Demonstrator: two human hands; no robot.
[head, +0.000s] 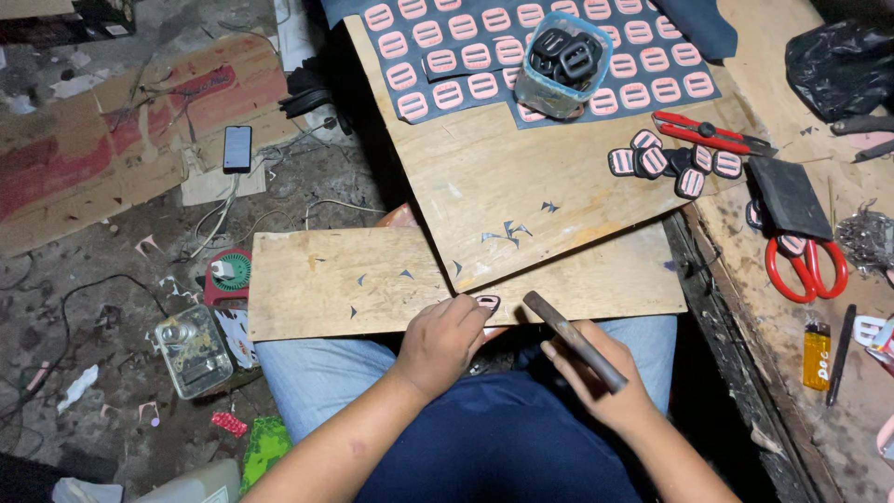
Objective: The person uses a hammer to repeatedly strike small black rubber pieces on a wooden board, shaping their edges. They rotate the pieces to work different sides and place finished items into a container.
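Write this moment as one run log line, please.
left hand: pinches small pink-and-black buckle piece at plywood board edge | right hand: grips dark metal rod | red scissors: on bench

Plywood board [521, 177] carries a dark sheet [559, 56], plastic tub [562, 65], loose buckles [670, 163]

Dim, warm light falls from above onto the plywood surface [521, 177], leaving the floor [112, 279] murky. Corners darken, edges bow slightly, and shadowed areas show soft grain.
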